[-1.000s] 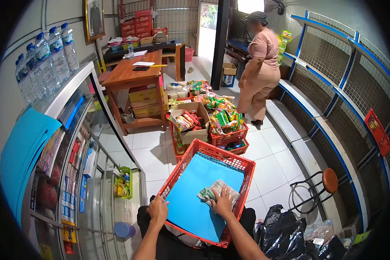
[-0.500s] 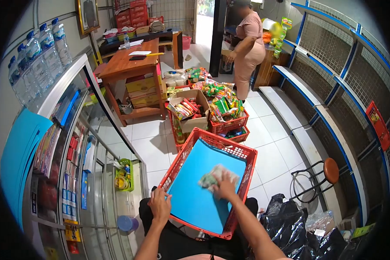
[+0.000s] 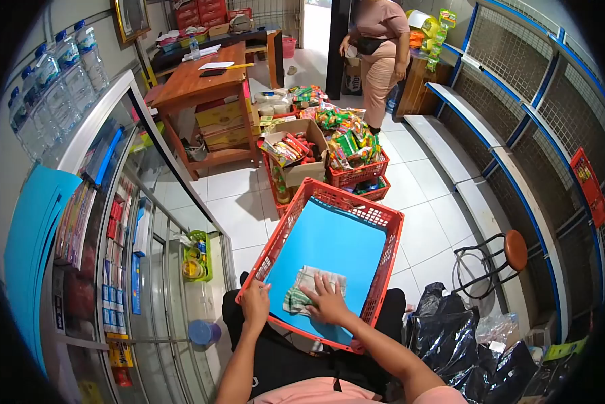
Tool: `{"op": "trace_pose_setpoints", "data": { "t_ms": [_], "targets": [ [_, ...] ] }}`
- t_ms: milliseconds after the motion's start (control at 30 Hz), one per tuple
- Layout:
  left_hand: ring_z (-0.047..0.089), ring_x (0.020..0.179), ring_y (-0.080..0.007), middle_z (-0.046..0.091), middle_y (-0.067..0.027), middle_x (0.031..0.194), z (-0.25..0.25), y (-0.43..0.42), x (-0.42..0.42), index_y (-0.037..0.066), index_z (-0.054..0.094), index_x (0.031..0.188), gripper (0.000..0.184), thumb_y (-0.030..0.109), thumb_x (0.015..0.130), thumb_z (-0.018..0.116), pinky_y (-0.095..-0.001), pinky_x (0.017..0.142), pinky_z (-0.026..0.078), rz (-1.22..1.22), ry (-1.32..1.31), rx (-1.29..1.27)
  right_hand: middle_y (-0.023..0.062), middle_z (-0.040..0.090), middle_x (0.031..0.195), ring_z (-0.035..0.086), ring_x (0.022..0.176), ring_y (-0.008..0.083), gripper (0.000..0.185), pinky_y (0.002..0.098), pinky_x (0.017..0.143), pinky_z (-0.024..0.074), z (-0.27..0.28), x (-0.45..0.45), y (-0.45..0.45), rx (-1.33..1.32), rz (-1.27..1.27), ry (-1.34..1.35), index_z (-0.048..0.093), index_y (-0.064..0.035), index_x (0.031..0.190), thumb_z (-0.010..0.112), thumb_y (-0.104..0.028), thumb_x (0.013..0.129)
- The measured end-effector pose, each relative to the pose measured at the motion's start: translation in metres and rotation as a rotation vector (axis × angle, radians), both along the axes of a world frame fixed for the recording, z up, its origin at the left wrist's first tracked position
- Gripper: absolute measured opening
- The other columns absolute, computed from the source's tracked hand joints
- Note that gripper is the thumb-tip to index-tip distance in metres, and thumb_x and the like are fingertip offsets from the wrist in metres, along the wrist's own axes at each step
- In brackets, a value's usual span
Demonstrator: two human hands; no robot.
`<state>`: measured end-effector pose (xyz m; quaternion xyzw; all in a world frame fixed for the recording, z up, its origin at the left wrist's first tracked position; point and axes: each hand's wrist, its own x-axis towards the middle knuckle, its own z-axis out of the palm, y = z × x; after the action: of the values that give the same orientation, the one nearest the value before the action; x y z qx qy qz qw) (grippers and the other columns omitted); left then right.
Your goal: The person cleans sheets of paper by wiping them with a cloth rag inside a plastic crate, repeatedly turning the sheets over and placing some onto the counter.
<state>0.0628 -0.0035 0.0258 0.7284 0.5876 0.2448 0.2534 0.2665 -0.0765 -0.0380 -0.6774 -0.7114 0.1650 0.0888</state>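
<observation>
A red plastic basket [image 3: 395,232] rests tilted on my lap, its inside lined with a bright blue sheet [image 3: 336,232]. My left hand [image 3: 255,306] is closed around the basket's near left rim. Flat on a greyish, green-patterned cloth [image 3: 294,296] lies my right hand [image 3: 326,301], fingers spread. It presses the cloth against the lower part of the sheet. Part of the cloth is hidden under the palm.
Beyond the basket stand red crates [image 3: 356,176] of packaged goods and an open cardboard box [image 3: 306,176]. A glass display case [image 3: 174,172] is at left. Black plastic bags [image 3: 444,337], a stool [image 3: 514,251] and shelving [image 3: 511,161] line the right. Another person [image 3: 381,60] stands at the back.
My right hand and the cloth have moved down and left across the blue sheet, towards me. My left hand stays at the rim. The other person has turned.
</observation>
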Motion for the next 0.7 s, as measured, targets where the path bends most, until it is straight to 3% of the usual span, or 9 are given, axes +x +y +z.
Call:
{"op": "trace_pose_setpoints", "data": {
  "t_ms": [100, 233, 400, 567, 700],
  "targets": [
    [0.055, 0.064, -0.0242, 0.059, -0.0151, 0.078, -0.001, -0.004, -0.005, -0.002, 0.056, 0.095, 0.018, 0.007, 0.079, 0.056, -0.033, 0.057, 0.045, -0.033, -0.013, -0.063, 0.0198, 0.01, 0.142, 0.01, 0.129, 0.0428, 0.059, 0.0618, 0.096, 0.013, -0.002, 0.008, 0.006, -0.036, 0.003, -0.028, 0.032, -0.024, 0.133, 0.05, -0.039, 0.078],
    [0.055, 0.068, -0.0153, 0.06, -0.0109, 0.088, 0.01, 0.003, -0.02, -0.001, 0.048, 0.117, 0.039, 0.002, 0.079, 0.055, -0.0232, 0.063, 0.048, -0.136, -0.716, -0.576, 0.0198, 0.011, 0.142, 0.013, 0.128, 0.0436, 0.062, 0.0613, 0.096, 0.0134, -0.01, 0.054, 0.036, 0.004, -0.273, -0.04, 0.032, -0.0238, 0.133, 0.051, -0.039, 0.077],
    [0.054, 0.072, -0.0111, 0.057, -0.0092, 0.093, 0.012, -0.002, -0.03, 0.002, 0.038, 0.127, 0.048, -0.003, 0.081, 0.051, -0.0189, 0.067, 0.049, -0.202, -0.887, -0.761, 0.0208, 0.014, 0.14, 0.014, 0.127, 0.0431, 0.06, 0.0636, 0.093, 0.0178, -0.01, 0.065, 0.042, 0.044, -0.44, -0.082, 0.032, -0.0246, 0.133, 0.051, -0.038, 0.078],
    [0.054, 0.07, -0.0107, 0.058, -0.01, 0.09, -0.005, -0.007, -0.035, 0.001, 0.037, 0.127, 0.048, -0.003, 0.081, 0.05, -0.0179, 0.066, 0.049, -0.23, -1.002, -0.758, 0.0204, 0.011, 0.141, 0.012, 0.128, 0.0424, 0.059, 0.0612, 0.095, 0.0172, -0.008, 0.032, 0.017, -0.018, -0.34, -0.074, 0.031, -0.0256, 0.133, 0.05, -0.039, 0.079],
    [0.054, 0.066, -0.0103, 0.058, -0.0094, 0.088, -0.021, -0.004, -0.025, 0.001, 0.037, 0.128, 0.048, -0.003, 0.081, 0.051, -0.0179, 0.064, 0.049, -0.165, -0.9, -0.695, 0.0203, 0.01, 0.141, 0.011, 0.129, 0.0415, 0.057, 0.0605, 0.095, 0.0177, -0.007, 0.003, -0.006, 0.019, -0.263, -0.096, 0.03, -0.027, 0.133, 0.048, -0.039, 0.081]
  ]
}}
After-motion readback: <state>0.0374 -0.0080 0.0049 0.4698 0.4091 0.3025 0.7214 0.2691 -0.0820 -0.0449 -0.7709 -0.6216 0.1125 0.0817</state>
